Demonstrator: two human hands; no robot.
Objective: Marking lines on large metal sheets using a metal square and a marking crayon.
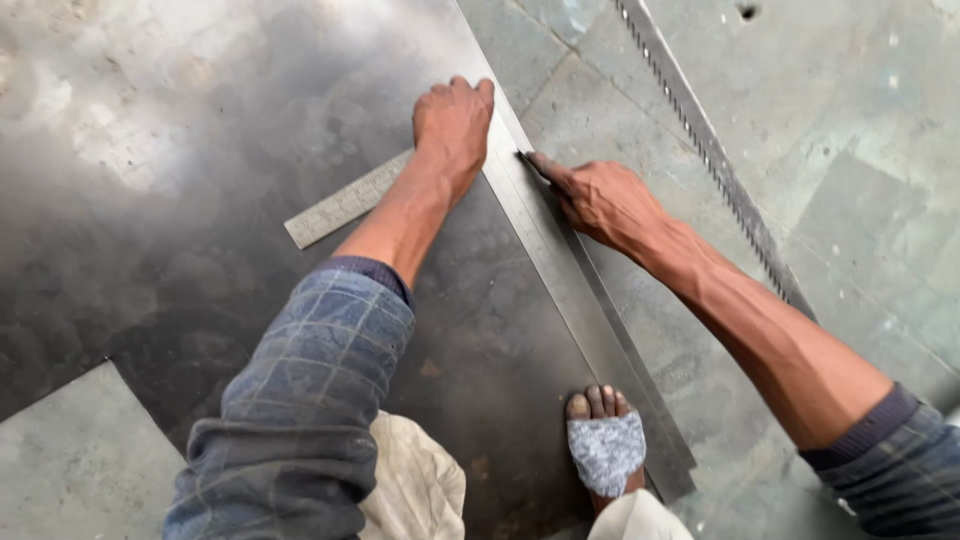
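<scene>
A large dark metal sheet (220, 150) lies flat on the stone floor. On it rests a steel L-shaped square (560, 270), its long arm along the sheet's right edge and its short graduated arm (340, 205) pointing left. My left hand (453, 125) presses down on the square's corner with curled fingers. My right hand (600, 200) sits just right of the long arm and pinches a thin pointed scriber whose tip (524, 155) touches the arm's edge. My foot (604, 440) in a grey sandal stands on the square's near end.
A long toothed metal strip (715, 160) lies diagonally on the grey stone floor (860, 150) to the right. A notch in the sheet shows floor at the lower left (70, 460). Light cloth (415, 485) covers my knee at the bottom.
</scene>
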